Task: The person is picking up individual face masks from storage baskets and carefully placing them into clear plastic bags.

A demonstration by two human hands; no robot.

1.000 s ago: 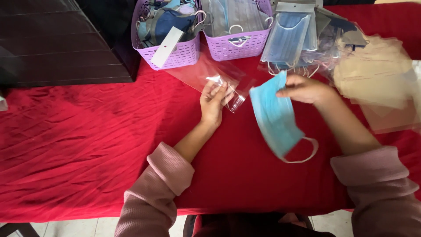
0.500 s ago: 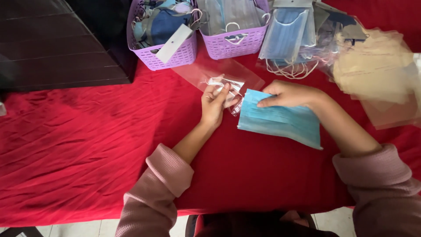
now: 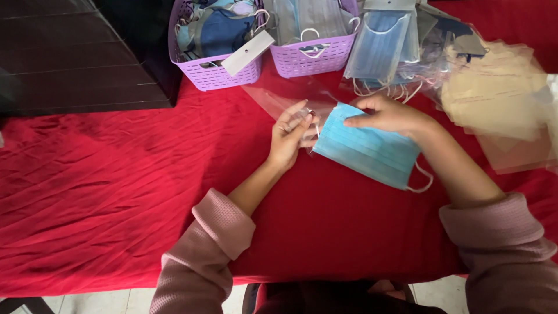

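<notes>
On the red cloth (image 3: 116, 192), a blue face mask (image 3: 367, 150) is lying flat. The right hand (image 3: 388, 114) is pressing down on its top edge with fingers close together. The left hand (image 3: 290, 136) is pinching the open end of a clear plastic bag (image 3: 285, 96) just beside the mask. Two purple baskets (image 3: 218, 72) are sitting behind.

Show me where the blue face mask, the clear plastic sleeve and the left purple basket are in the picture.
blue face mask (image 3: 372, 152): head view, on the pleated middle.
clear plastic sleeve (image 3: 278, 97): head view, on its flat far part.
left purple basket (image 3: 203, 74): head view, on the front wall.
</notes>
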